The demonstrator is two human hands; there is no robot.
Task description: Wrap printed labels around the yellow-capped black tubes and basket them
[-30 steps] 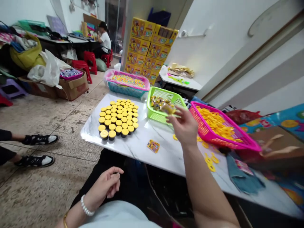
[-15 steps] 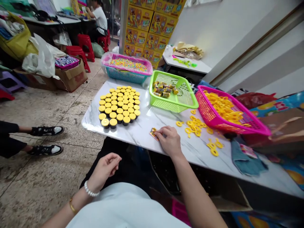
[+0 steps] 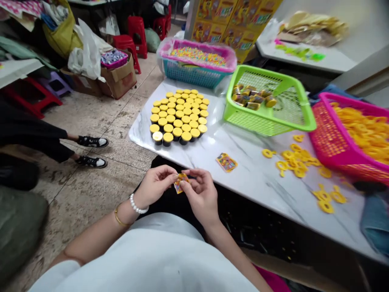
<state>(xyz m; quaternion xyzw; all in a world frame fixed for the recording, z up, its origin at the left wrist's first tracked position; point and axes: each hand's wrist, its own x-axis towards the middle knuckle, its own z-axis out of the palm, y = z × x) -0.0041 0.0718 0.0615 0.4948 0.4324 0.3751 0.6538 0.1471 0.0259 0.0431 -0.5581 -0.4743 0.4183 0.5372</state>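
In front of my body, off the table's near edge, both hands pinch a small colourful printed sticker point(image 3: 180, 184). My left hand point(image 3: 157, 184) has its left edge between thumb and fingertips. On the other side, my right hand point(image 3: 202, 194) grips it with the thumb over its face. A small stack of like stickers point(image 3: 226, 162) lies on the white marbled table point(image 3: 243, 178). Beyond it, to the left, several yellow-capped dark tubs point(image 3: 179, 115) stand upright in a tight group.
A green basket point(image 3: 270, 125) holds several printed tubs; a pink basket point(image 3: 331, 138) holds yellow ring pieces. Loose yellow rings point(image 3: 296, 160) lie on the table. A teal basket point(image 3: 191, 75) of coloured beads stands behind. Another person's shoes point(image 3: 92, 142) are at the left.
My right hand has come back from the table's sticker stack to my left hand, bringing a sticker. My left hand has risen and now grips it too. The view has shifted.
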